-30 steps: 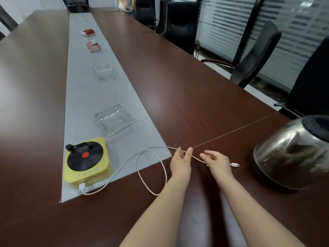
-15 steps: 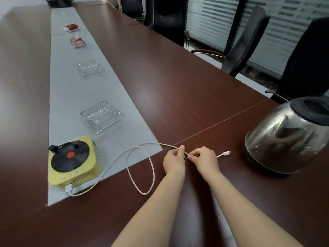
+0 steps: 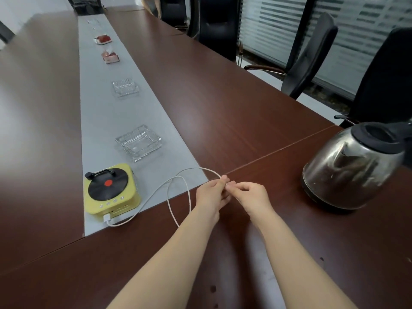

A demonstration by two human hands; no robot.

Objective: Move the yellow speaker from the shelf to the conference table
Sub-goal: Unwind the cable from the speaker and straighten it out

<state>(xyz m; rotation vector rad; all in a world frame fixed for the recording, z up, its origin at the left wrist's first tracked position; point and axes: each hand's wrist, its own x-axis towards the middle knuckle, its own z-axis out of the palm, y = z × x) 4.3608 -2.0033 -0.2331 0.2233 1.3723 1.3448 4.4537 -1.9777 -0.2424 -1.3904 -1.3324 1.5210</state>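
The yellow speaker [image 3: 111, 188], shaped like a small record player with a black disc on top, stands on the grey runner [image 3: 100, 121] of the brown conference table [image 3: 223, 90]. A white cable [image 3: 178, 197] is plugged into its near side and loops across the table to my hands. My left hand [image 3: 213, 192] pinches the cable between thumb and fingers. My right hand [image 3: 252, 195] meets it fingertip to fingertip and pinches the cable's far end, whose plug is hidden inside the fingers.
A steel kettle [image 3: 352, 166] stands on the table to the right of my hands. Two glass ashtrays [image 3: 138, 142] and two red-and-white boxes [image 3: 110, 57] line the runner farther back. Black office chairs [image 3: 310, 56] stand along the table's right side.
My right hand has slid left along the cable to meet my left hand, and the plug that lay on the table is now gathered into its fingers. The speaker has stayed put.
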